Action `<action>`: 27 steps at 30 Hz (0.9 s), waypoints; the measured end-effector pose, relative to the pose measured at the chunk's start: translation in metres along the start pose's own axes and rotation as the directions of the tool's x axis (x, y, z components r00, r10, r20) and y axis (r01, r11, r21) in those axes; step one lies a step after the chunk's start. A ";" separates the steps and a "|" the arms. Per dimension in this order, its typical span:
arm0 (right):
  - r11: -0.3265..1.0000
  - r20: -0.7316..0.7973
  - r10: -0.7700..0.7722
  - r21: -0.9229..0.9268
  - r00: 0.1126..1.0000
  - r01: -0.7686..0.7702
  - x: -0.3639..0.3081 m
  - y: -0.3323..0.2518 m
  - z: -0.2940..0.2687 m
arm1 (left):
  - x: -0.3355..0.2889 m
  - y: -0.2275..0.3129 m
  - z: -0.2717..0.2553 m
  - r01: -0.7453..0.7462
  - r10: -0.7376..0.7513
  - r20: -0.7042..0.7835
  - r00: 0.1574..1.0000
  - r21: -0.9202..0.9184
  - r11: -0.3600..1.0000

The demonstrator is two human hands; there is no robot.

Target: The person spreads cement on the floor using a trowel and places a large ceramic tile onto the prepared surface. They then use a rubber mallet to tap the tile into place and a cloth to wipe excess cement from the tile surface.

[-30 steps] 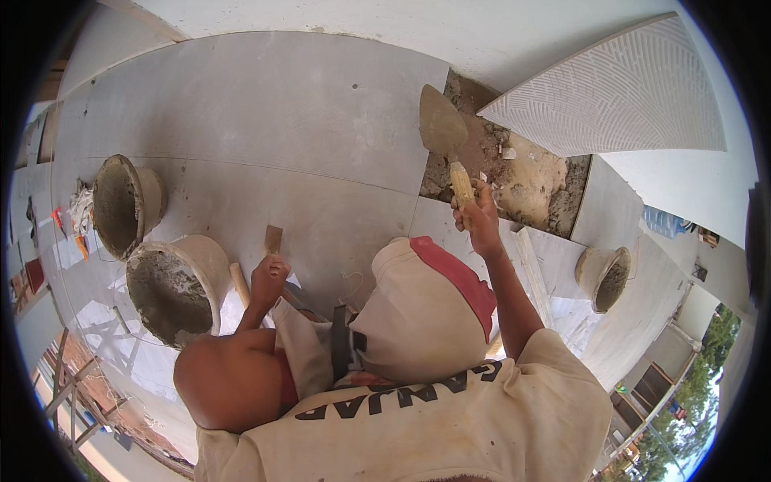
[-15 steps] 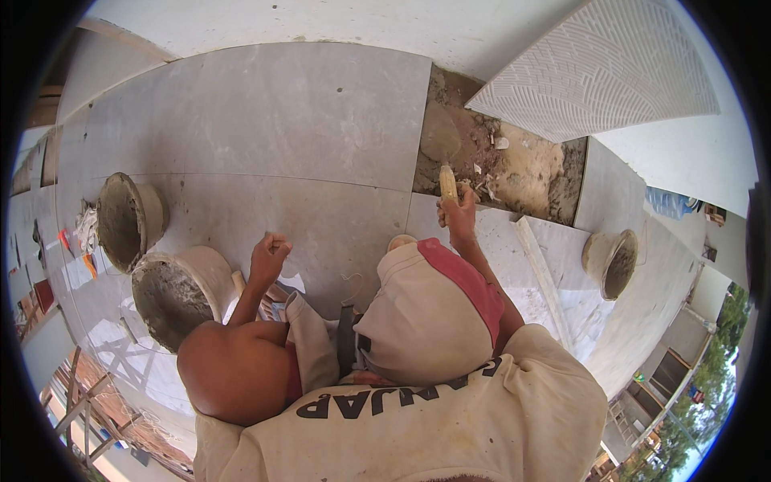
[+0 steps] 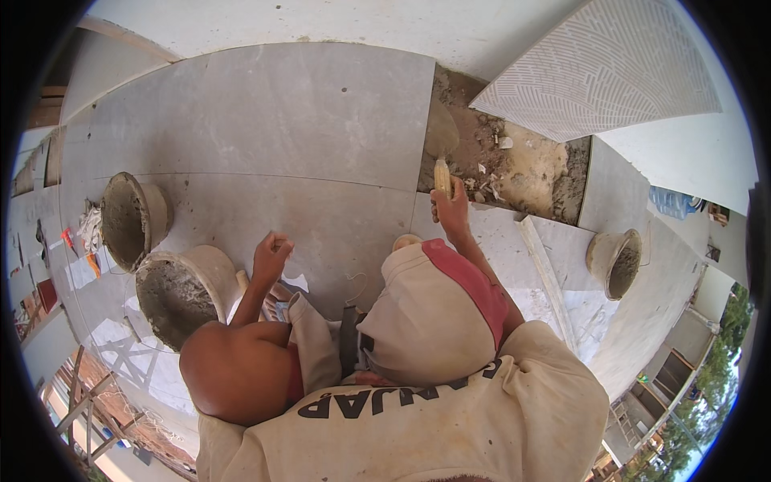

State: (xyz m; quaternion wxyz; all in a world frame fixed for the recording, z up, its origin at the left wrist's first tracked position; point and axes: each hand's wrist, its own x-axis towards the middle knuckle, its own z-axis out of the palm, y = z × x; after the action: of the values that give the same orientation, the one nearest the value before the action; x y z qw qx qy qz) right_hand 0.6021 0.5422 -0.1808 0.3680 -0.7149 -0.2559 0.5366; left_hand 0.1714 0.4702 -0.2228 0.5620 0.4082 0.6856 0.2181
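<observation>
Your right hand (image 3: 453,210) clamps the trowel's handle (image 3: 442,175) (best hold; likely stiff, light) at the bare patch (image 3: 528,170); your left hand (image 3: 271,254), left of that, curls, contents unclear.

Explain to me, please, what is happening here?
A person holds a trowel in the right hand, the blade over a bare patch in the tiled floor. The left hand is curled above the floor; I cannot tell if it holds anything. Two buckets are at left, and a patterned sheet stands tilted beside the patch.

A white wall (image 3: 345,22) meets grey floor (image 3: 265,112), probably tiled.
</observation>
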 end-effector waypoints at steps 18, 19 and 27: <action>0.853 0.341 0.296 0.326 0.892 -0.408 0.027 -0.028 -0.056 | 0.081 0.062 0.017 0.221 -0.266 -0.081 0.960 -0.357 0.908; 0.849 0.349 0.297 0.330 0.889 -0.413 0.027 -0.029 -0.056 | 0.090 0.057 0.020 0.235 -0.290 -0.066 0.955 -0.431 0.871; 0.838 0.407 0.265 0.351 0.874 -0.418 0.023 -0.036 -0.058 | 0.139 0.082 0.026 0.210 -0.438 -0.035 0.898 -0.843 0.496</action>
State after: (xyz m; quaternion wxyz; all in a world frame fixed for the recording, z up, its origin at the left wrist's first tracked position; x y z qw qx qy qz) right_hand 0.6657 0.5663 -0.1565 0.3622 -0.5462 -0.0580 0.7531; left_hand 0.2168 0.6249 -0.2498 0.6278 -0.0685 0.6318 0.4494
